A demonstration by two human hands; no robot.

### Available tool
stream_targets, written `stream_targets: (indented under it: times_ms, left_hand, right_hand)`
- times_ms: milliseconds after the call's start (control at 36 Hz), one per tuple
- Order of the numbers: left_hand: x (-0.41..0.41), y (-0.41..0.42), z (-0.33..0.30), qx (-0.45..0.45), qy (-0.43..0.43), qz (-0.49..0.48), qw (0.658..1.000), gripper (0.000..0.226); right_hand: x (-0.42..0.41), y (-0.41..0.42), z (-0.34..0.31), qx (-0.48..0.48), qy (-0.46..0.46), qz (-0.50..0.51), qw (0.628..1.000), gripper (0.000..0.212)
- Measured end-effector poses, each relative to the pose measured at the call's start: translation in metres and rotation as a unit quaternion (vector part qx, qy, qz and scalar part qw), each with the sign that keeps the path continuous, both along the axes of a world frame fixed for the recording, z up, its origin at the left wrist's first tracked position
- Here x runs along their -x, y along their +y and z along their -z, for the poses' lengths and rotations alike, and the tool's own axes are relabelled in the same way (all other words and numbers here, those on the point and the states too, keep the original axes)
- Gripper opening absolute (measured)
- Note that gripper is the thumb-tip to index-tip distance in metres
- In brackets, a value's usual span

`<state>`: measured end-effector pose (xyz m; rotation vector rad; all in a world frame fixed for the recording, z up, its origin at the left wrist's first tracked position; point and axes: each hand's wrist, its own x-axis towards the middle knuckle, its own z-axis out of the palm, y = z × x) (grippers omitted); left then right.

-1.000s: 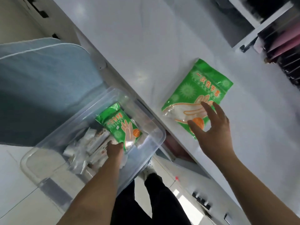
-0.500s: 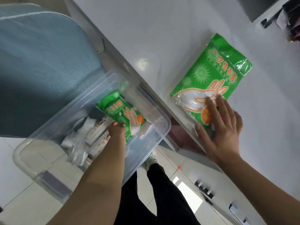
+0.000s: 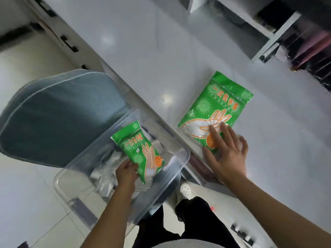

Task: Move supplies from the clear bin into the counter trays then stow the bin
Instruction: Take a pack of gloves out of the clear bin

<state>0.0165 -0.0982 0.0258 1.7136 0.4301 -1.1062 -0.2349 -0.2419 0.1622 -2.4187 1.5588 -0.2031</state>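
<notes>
Left hand (image 3: 127,171): head view, reaching down into the clear bin (image 3: 182,159); its fingers pinch the lower left edge of the smaller green glove packet (image 3: 138,149), which lies tilted on top of the other supplies.
Right hand (image 3: 227,152): fingers straight and spread, pressing flat on the near end of the larger green glove packet (image 3: 215,109) on the counter (image 3: 143,56); nothing is gripped.
Larger packet: flat on the counter, near its front edge, with its sealed top pointing away from the person.
Clear bin: below counter height, its far corner close under the counter edge; white wrapped sachets (image 3: 105,174) lie heaped inside, left of the hand.
Edges and room: broad bare counter surface stretches behind and to the right of the larger packet; a blue-grey padded chair (image 3: 57,115) stands just left of the bin; white shelving (image 3: 265,33) rises at the far right.
Writing: both packets carry orange Chinese characters reading 一次性手套, above an orange outline of hands; the smaller line of text beneath is too blurred to read.
Below: dark trousers (image 3: 193,222) and a white shoe (image 3: 185,190) over the pale floor.
</notes>
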Motion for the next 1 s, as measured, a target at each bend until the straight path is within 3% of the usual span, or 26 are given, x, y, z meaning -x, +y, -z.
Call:
stream_targets:
  times_ms: [333, 417, 500, 694, 750, 833, 917, 1000]
  left_hand:
    - [0.002, 0.063, -0.173, 0.086, -0.111, 0.039, 0.989, 0.027]
    - [0.005, 0.061, -0.217, 0.140, -0.109, 0.078, 0.981, 0.028]
    - [0.016, 0.046, -0.250, 0.187, -0.103, 0.128, 0.969, 0.044]
    - [0.074, -0.020, -0.273, 0.235, -0.043, 0.250, 0.938, 0.048]
    - [0.093, -0.043, -0.270, 0.227, -0.032, 0.288, 0.930, 0.052]
    - [0.121, -0.077, -0.263, 0.221, -0.003, 0.345, 0.912, 0.054]
    - [0.141, -0.107, -0.256, 0.220, 0.008, 0.381, 0.898, 0.053]
    - [0.149, -0.131, -0.246, 0.209, -0.004, 0.390, 0.897, 0.049]
  right_hand:
    - [0.037, -0.011, 0.002, -0.045, -0.025, -0.052, 0.997, 0.066]
    - [0.058, -0.011, 0.000, -0.061, -0.039, -0.069, 0.995, 0.067]
    - [0.081, -0.011, -0.003, -0.074, -0.045, -0.064, 0.994, 0.066]
    - [0.125, 0.007, -0.018, -0.129, -0.145, 0.001, 0.981, 0.048]
    - [0.131, 0.008, -0.030, -0.169, -0.247, 0.046, 0.953, 0.028]
    - [0.137, 0.000, -0.057, -0.248, -0.433, 0.154, 0.853, 0.035]
    - [0.147, -0.015, -0.075, -0.329, -0.504, 0.201, 0.773, 0.030]
    - [0.148, -0.029, -0.084, -0.403, -0.515, 0.175, 0.736, 0.035]
